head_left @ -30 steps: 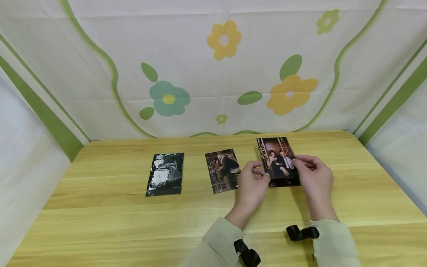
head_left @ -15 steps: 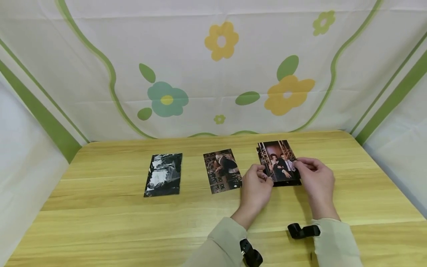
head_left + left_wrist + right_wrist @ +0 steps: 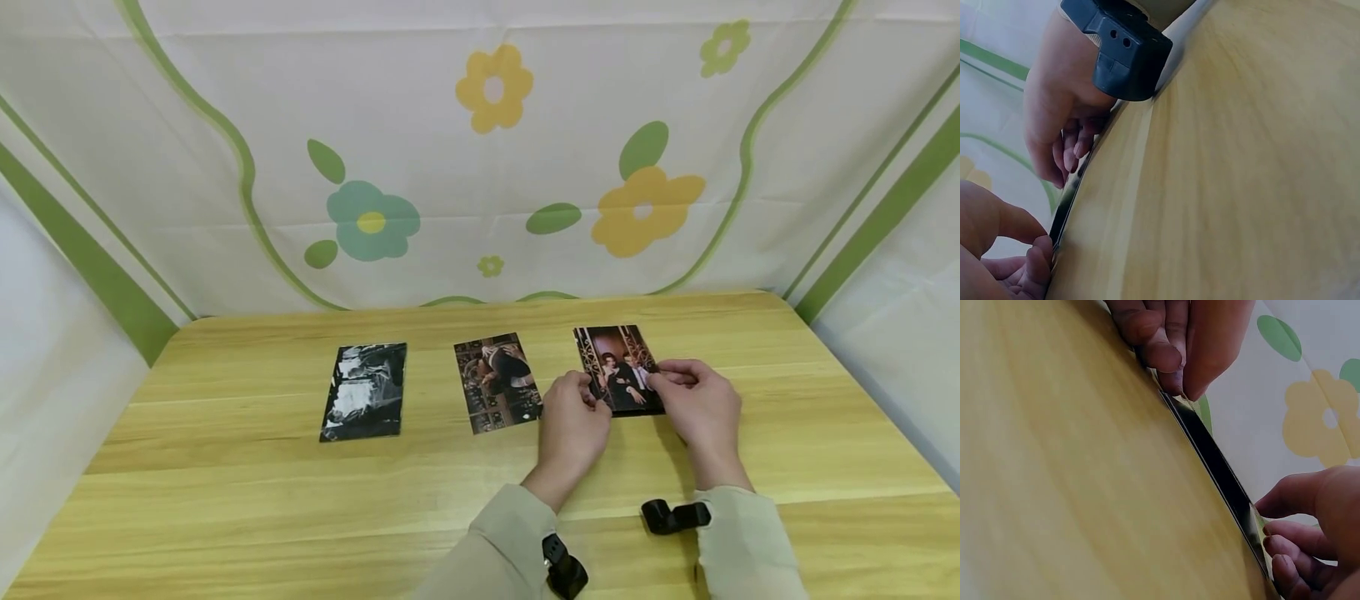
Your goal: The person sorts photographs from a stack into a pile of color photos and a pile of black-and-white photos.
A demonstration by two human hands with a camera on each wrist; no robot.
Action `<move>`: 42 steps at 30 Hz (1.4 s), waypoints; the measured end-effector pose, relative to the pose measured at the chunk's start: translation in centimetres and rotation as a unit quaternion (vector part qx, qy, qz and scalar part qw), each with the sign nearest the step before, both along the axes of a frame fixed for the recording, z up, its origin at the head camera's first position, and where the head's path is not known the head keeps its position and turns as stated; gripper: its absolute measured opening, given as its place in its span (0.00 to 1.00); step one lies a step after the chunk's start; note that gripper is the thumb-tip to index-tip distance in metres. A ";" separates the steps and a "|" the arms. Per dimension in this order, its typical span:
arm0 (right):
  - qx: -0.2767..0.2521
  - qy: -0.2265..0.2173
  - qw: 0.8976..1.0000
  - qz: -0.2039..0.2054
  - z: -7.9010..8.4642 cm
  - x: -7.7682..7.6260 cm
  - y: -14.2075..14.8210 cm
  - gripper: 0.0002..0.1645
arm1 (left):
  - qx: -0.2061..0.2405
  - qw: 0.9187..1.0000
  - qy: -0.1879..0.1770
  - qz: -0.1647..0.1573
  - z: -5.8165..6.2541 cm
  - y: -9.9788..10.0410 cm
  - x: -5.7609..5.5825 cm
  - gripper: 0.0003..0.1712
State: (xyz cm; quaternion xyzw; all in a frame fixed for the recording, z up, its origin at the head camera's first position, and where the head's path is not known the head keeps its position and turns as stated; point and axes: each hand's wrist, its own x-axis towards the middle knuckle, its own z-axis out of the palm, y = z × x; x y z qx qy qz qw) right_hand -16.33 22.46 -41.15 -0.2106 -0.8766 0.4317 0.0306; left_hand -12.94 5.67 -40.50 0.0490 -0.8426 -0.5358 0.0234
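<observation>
On the right of the table a colour photo [image 3: 624, 375] of two people in dark clothes lies over other dark photos, nearly lined up with them. My left hand [image 3: 576, 425] pinches its lower left edge; in the left wrist view, the thumb and a finger of that left hand [image 3: 1007, 250] meet at the dark edge. Across from it, my right hand [image 3: 697, 408] grips the right edge, thumb on top. Seen low in the right wrist view, the stack's black edge [image 3: 1210, 456] runs between the left hand [image 3: 1175, 337] and the right hand [image 3: 1322, 531].
A colour photo [image 3: 497, 383] lies turned sideways just left of my left hand. Farther left is a black-and-white photo [image 3: 363, 392]. The wooden table [image 3: 300, 517] ends at a white cloth [image 3: 435, 133] with printed flowers. Black cameras sit at both cuffs.
The top photo has come down toward me and now covers most of the photos beneath it, whose lower edge showed more before. My left hand has shifted slightly along its left edge.
</observation>
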 end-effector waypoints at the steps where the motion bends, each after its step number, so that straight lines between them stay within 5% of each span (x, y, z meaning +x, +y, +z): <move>1: 0.003 0.000 1.000 0.001 0.0 0.0 0.0 0.23 | -0.003 1.000 0.001 -0.001 0.0 0.0 0.0 0.20; 18: 0.054 0.011 0.998 0.036 -0.4 -0.2 -0.1 0.22 | -0.014 1.000 0.007 -0.011 -0.3 -0.2 0.3 0.19; 32: 0.032 -0.004 0.999 0.026 -0.2 -0.1 0.3 0.25 | 0.002 1.000 0.010 -0.024 -0.2 -0.3 0.3 0.19; 42: 0.013 -0.012 1.000 0.005 0.6 0.1 -0.4 0.27 | 0.102 0.994 -0.013 -0.031 0.3 -1.3 1.1 0.15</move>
